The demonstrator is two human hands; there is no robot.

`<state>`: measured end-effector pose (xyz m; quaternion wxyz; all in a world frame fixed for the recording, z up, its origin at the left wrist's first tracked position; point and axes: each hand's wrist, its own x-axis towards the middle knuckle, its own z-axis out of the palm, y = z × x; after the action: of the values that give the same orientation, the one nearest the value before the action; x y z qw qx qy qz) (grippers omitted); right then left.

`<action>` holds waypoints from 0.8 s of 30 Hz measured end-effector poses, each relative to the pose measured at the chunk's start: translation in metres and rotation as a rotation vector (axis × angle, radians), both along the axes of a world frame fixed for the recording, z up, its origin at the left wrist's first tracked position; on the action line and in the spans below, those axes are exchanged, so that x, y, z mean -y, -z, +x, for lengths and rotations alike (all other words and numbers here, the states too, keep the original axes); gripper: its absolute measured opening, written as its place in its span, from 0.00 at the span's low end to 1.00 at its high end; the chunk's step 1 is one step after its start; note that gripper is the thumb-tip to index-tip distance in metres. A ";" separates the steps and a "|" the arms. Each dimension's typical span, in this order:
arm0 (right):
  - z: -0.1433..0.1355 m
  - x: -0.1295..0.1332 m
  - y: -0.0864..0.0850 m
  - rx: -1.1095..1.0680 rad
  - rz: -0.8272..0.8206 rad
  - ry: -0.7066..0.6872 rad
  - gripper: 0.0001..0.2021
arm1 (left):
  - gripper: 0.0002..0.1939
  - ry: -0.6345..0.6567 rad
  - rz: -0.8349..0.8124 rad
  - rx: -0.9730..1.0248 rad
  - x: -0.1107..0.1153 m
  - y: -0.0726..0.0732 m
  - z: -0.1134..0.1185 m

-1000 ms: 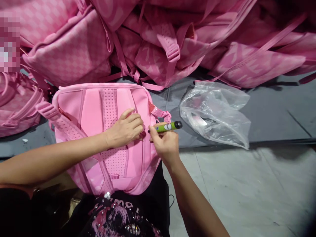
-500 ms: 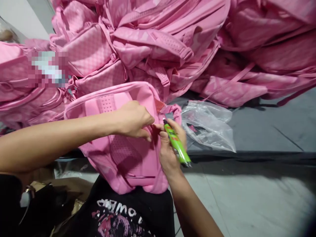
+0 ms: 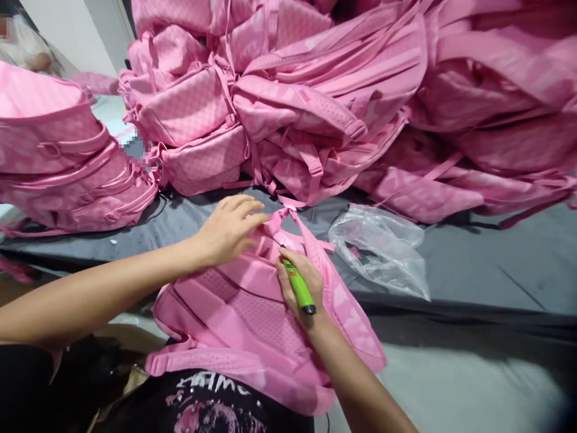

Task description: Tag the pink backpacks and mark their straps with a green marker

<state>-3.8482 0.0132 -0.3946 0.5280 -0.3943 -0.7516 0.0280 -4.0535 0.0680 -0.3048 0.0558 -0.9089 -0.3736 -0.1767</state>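
A pink backpack [image 3: 261, 313] lies across my lap and against the table edge, its perforated back panel and straps facing up. My right hand [image 3: 300, 279] is closed around a green marker [image 3: 298, 282] with a dark end and rests on the upper part of the backpack. Over the backpack's top left, my left hand [image 3: 232, 228] has its fingers apart and nothing in them; its fingertips are close to the top loop. Whether they touch the fabric is unclear.
Pink backpacks [image 3: 189, 108] are heaped along the back of the dark-covered table [image 3: 478, 264], with another stack [image 3: 54, 156] at the left. A clear plastic bag [image 3: 383, 246] lies on the table right of my right hand.
The backpack has turned and dropped lower, with its back panel and straps now up. My left hand has moved up and left off its inside, fingers spread. The marker has shifted left with my right hand.
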 end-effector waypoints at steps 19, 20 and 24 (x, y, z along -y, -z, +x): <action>0.003 0.011 0.010 0.014 -0.329 -0.108 0.19 | 0.69 -0.142 -0.128 -0.472 -0.025 0.047 0.029; 0.003 0.010 0.011 -0.012 -0.420 -0.070 0.18 | 0.67 -0.156 -0.132 -0.474 -0.027 0.050 0.029; 0.005 -0.001 0.008 0.019 -0.588 -0.061 0.09 | 0.59 -0.142 -0.117 -0.399 -0.033 0.056 0.027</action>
<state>-3.8432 0.0140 -0.4022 0.3830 -0.5079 -0.7276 0.2570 -4.0265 0.1012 -0.3606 0.0881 -0.8989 -0.4279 0.0330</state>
